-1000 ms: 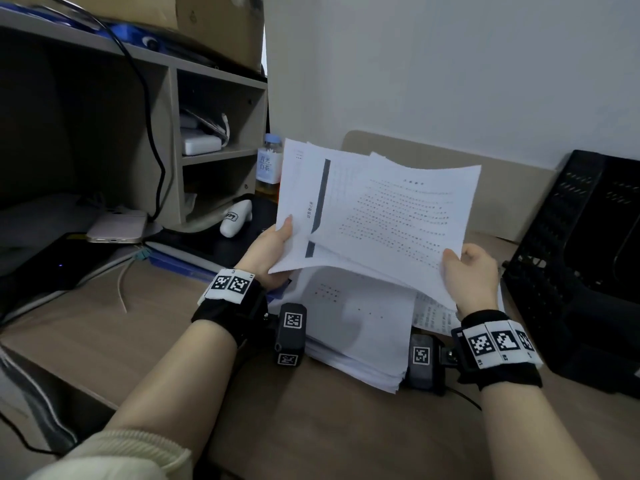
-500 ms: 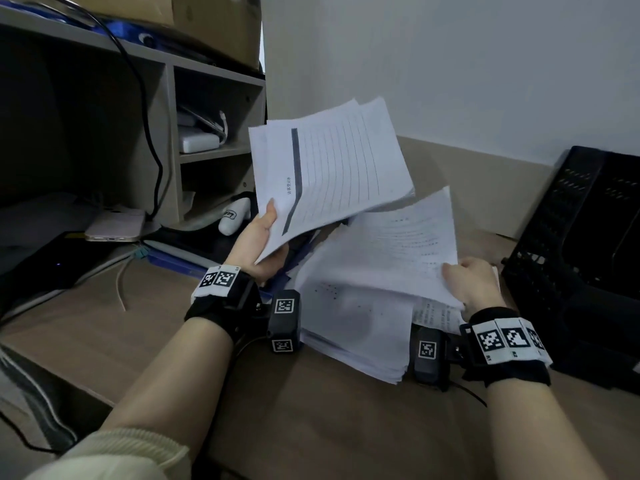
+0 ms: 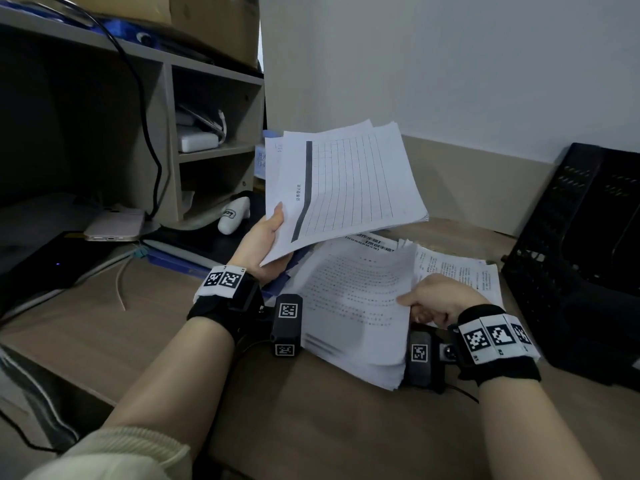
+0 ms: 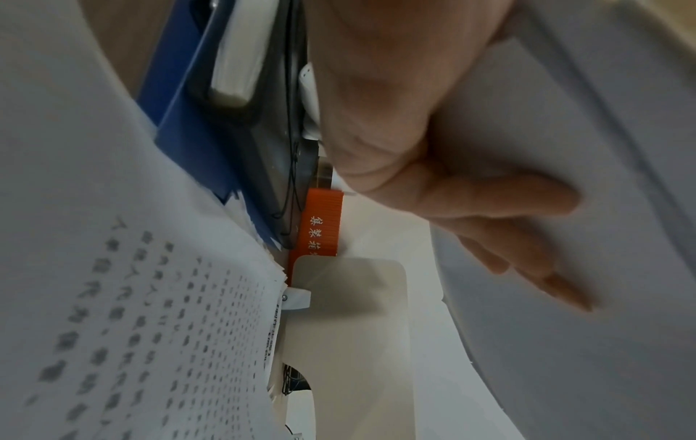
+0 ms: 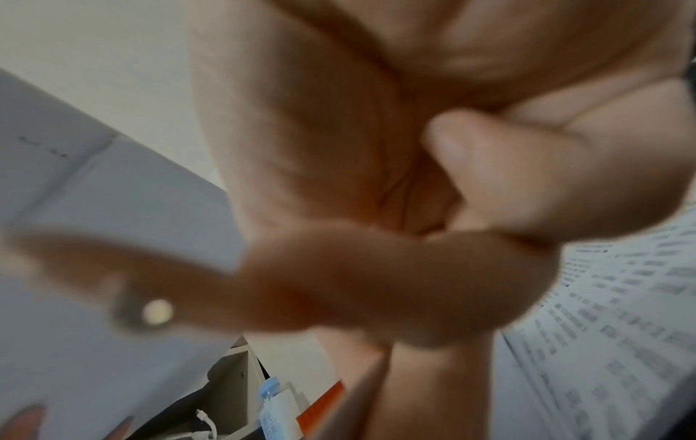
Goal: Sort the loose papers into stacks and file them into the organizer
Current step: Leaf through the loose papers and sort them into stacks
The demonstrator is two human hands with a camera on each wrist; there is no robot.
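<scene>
Wooden counter [image 3: 104,327] against a pale wall | left hand [image 3: 262,244] grips a raised sheaf of ruled forms [image 3: 343,181], thumb on top, fingers beneath | right hand [image 3: 440,299] pinches the edge of a printed sheet [image 3: 349,289] atop the paper pile [image 3: 356,355] lying between both hands; black organizer [image 3: 575,258] just right of the right hand

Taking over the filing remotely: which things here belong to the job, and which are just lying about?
Job: gridded sheets held by left hand; text sheet pinched by right hand; paper pile; black organizer.
Lying about: phone, water bottle, white charger.
</scene>
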